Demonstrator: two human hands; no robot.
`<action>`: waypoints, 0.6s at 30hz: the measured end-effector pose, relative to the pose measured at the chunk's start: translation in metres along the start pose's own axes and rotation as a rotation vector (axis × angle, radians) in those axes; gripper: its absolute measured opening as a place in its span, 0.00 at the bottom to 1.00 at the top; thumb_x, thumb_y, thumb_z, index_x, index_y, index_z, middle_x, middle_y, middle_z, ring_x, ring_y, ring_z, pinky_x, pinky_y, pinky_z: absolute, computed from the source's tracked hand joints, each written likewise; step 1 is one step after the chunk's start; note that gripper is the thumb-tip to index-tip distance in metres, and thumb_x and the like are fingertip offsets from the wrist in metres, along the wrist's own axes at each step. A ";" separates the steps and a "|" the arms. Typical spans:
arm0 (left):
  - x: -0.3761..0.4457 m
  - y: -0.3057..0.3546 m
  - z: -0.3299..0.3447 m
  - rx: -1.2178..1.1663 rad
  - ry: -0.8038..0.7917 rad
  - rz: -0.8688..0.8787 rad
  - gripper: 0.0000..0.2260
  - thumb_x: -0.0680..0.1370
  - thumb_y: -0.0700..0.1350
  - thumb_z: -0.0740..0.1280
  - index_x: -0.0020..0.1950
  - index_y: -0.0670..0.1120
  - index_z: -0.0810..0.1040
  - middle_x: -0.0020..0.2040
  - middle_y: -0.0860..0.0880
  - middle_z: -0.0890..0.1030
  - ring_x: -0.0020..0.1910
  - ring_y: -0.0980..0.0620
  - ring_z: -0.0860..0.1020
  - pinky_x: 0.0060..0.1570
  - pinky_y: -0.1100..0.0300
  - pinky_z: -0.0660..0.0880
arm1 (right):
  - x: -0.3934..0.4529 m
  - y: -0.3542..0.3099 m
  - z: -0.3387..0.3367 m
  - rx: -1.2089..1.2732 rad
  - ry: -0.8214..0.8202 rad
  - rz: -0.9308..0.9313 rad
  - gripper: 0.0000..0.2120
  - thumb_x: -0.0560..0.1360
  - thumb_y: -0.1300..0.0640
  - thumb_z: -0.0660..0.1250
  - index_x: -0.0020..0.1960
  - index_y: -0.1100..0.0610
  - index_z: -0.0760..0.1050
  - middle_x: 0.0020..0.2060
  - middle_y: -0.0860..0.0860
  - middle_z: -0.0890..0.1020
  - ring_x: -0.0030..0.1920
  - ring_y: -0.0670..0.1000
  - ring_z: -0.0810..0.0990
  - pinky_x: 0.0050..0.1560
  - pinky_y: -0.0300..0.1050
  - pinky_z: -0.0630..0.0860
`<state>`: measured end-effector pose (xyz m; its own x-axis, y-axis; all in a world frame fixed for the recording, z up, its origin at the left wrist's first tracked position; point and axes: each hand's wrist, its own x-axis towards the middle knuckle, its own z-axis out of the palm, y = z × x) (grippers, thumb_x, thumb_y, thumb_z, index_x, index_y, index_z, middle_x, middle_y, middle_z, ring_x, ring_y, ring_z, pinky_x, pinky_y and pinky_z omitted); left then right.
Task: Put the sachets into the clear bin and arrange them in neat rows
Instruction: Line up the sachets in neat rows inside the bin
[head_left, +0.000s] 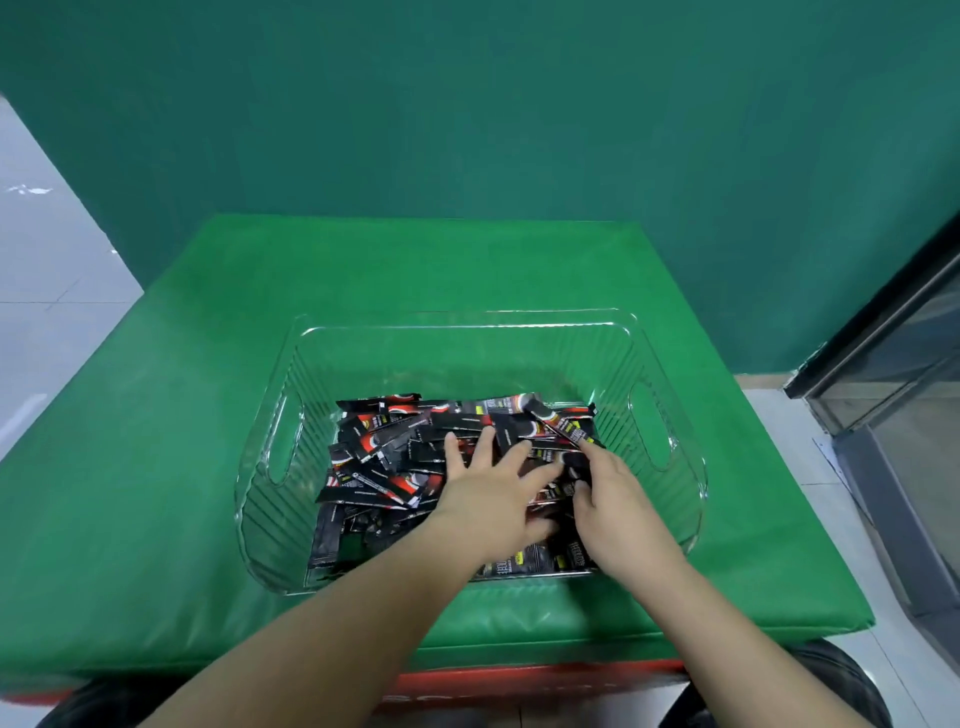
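Black foil with red and white print fills the space under both your hands. Your right hand (605, 488) has its fingers curled down into the pile of sachets (395, 457), index finger reaching toward a long sachet (558, 423) that lies tilted on top at the far right; the fingertips are buried among the packets, so you cannot tell for certain whether they pinch one or only press into the heap. Your left hand (488, 486) lies flat just beside it, fingers spread and straight, palm down on the sachets and gripping nothing. The two hands touch or nearly touch at the thumb side, and the packets beneath them are hidden.

All the sachets you can see sit inside the clear bin (457, 325), heaped loosely and crossing one another at many angles, not in rows. They overlap too thickly to count; dozens is as near as you can say. Print on them is too small and blurred to read. One bin, with two oval handle cut-outs, one in each side wall, rests on the green padded table (182, 415). Both forearms are cut off by the bottom edge. A dark glass-fronted cabinet (898, 374) is cropped at the right.
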<state>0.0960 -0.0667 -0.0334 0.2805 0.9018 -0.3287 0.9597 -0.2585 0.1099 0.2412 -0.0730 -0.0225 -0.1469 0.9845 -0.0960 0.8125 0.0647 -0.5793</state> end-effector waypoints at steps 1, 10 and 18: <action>-0.001 -0.005 -0.001 0.014 0.007 -0.024 0.28 0.78 0.64 0.56 0.76 0.64 0.49 0.79 0.52 0.49 0.76 0.38 0.41 0.65 0.29 0.34 | 0.000 -0.001 0.000 0.004 -0.002 0.000 0.24 0.79 0.62 0.56 0.75 0.57 0.57 0.71 0.54 0.66 0.71 0.51 0.63 0.71 0.42 0.57; -0.035 -0.074 -0.008 0.158 0.027 -0.246 0.22 0.81 0.62 0.52 0.74 0.60 0.59 0.78 0.51 0.53 0.77 0.39 0.41 0.67 0.29 0.39 | -0.003 -0.001 0.002 -0.078 -0.048 -0.019 0.24 0.80 0.56 0.57 0.75 0.56 0.58 0.73 0.51 0.63 0.73 0.50 0.61 0.73 0.43 0.54; -0.044 -0.076 0.002 0.000 0.369 -0.326 0.35 0.78 0.46 0.66 0.77 0.60 0.48 0.79 0.48 0.46 0.77 0.43 0.52 0.73 0.40 0.48 | -0.003 -0.001 0.002 -0.107 -0.102 -0.008 0.26 0.79 0.54 0.59 0.75 0.56 0.57 0.72 0.52 0.64 0.72 0.51 0.63 0.72 0.44 0.57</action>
<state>0.0103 -0.0874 -0.0292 -0.0580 0.9983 0.0086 0.9967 0.0574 0.0571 0.2399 -0.0759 -0.0234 -0.2056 0.9626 -0.1765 0.8658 0.0948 -0.4914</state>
